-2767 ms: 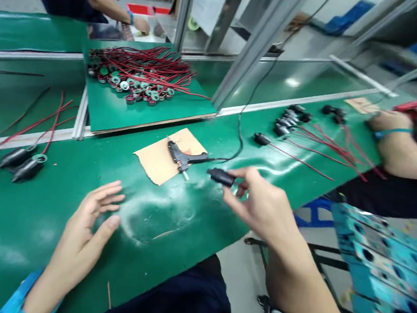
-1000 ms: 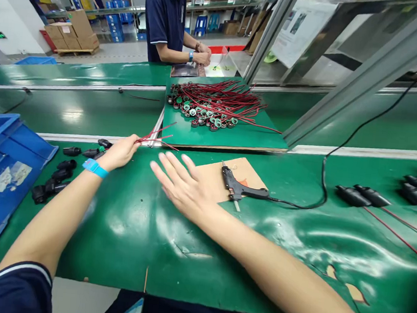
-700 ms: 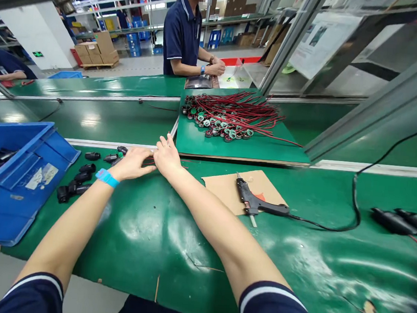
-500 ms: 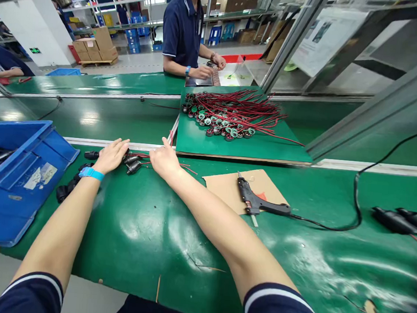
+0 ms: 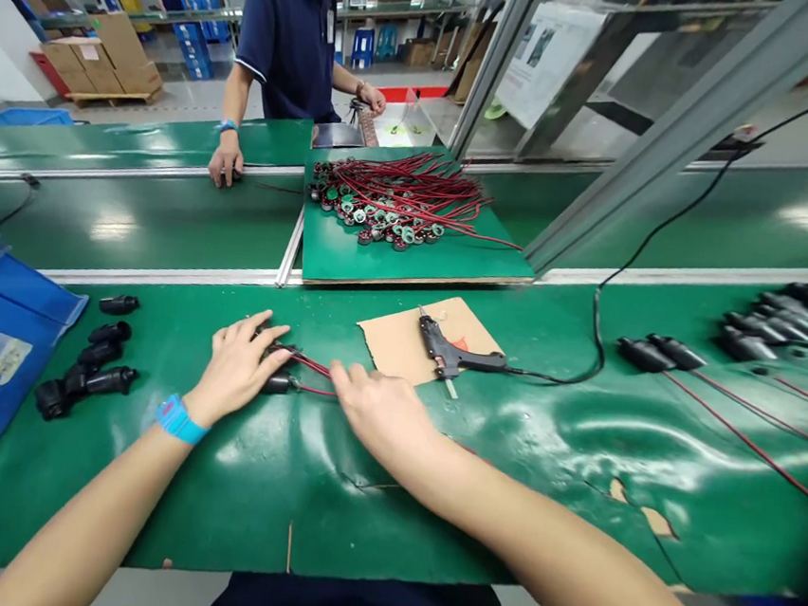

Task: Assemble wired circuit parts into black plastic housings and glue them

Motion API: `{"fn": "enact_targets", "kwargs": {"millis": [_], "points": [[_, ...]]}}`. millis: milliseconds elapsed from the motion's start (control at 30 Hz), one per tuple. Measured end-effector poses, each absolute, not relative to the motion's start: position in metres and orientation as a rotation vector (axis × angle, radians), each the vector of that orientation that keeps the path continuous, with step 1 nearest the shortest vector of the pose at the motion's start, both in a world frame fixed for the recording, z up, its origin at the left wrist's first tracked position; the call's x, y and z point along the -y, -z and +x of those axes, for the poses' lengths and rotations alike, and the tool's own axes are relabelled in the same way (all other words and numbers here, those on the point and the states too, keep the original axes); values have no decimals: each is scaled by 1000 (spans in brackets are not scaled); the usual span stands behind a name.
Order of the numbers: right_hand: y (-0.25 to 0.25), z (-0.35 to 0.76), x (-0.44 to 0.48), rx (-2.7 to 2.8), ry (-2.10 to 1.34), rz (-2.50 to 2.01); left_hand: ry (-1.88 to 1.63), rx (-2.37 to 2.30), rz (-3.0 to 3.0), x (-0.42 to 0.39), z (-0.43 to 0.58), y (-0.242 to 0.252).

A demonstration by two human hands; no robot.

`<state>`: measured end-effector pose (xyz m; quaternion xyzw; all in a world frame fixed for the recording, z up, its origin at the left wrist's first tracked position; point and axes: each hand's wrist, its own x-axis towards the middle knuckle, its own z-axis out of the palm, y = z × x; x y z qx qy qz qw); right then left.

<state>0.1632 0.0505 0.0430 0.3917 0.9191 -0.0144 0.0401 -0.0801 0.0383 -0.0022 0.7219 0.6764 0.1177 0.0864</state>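
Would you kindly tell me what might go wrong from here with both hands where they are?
The right hand covers red wires running from black parts at the left hand; a sharp tug might strain them.
The glue gun lies on cardboard just beyond the right hand, so a careless reach could knock it.
The torn patch in the green mat might snag a wire dragged across it.

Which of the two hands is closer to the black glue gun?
Right. The right hand is just below and left of the glue gun; the left hand is farther left.
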Motion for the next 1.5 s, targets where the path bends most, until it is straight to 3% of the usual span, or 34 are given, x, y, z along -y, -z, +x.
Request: {"fn": "enact_targets", "kwargs": {"millis": [200, 467, 800, 1067, 1133, 1333, 1500], "points": [[-40, 276, -60, -3019, 221, 1258, -532, -1725, 2403, -23, -29, -7], [-22, 326, -120, -2928, 163, 1573, -166, -1595, 2743, 1, -1, -3], [2, 329, -125, -2860, 22, 1558, -598, -1406, 2089, 7, 16, -28], [-10, 330, -115, -2875, -150, 1762, -851, -1366, 2108, 8, 18, -15], [-20, 330, -106, -3076, 28, 1830, -953, -1407, 2116, 9, 17, -12], [-40, 317, -73, -3294, 1327, 1489, -1179, -1536, 2075, 6, 13, -15], [-41, 297, -59, -3172, 1623, 1179, -1230, -1570, 2113, 6, 11, -15]]}}
